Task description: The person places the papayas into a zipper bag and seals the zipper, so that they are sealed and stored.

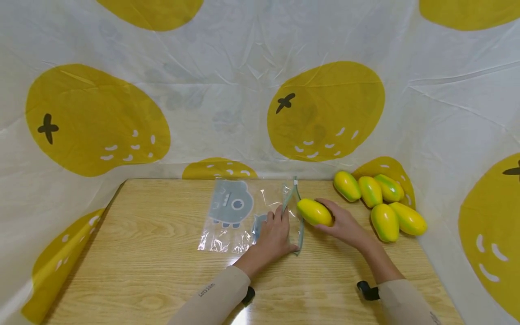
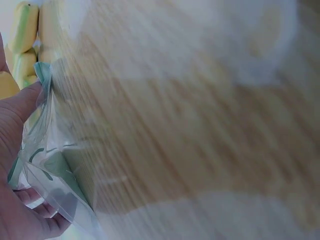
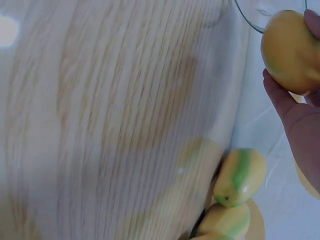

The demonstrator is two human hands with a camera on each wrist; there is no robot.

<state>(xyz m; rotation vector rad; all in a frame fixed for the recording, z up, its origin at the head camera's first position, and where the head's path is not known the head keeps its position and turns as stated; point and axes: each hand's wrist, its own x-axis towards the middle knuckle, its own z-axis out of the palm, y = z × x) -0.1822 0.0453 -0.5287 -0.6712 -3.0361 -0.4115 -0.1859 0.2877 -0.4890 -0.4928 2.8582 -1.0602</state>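
Observation:
A clear zip bag (image 1: 207, 237) with blue-grey monster prints lies on the wooden table, its green-edged mouth (image 1: 301, 234) facing right and spread apart. My left hand (image 1: 273, 234) holds the bag at that mouth; in the left wrist view the thumb (image 2: 26, 100) presses one green edge while the fingers (image 2: 47, 220) sit at the other side of the plastic. My right hand (image 1: 345, 229) grips a yellow mango (image 1: 313, 211) by its right end. The mango's other end is right at the bag's mouth. In the right wrist view, thumb and fingers lie around the mango (image 3: 287, 50).
Several more yellow-green mangoes (image 1: 384, 222) lie in a group at the table's back right, by the curtain. A white curtain (image 1: 219, 122) with yellow fruit prints stands along the back and sides. The wooden table (image 1: 150, 243) extends left of the bag.

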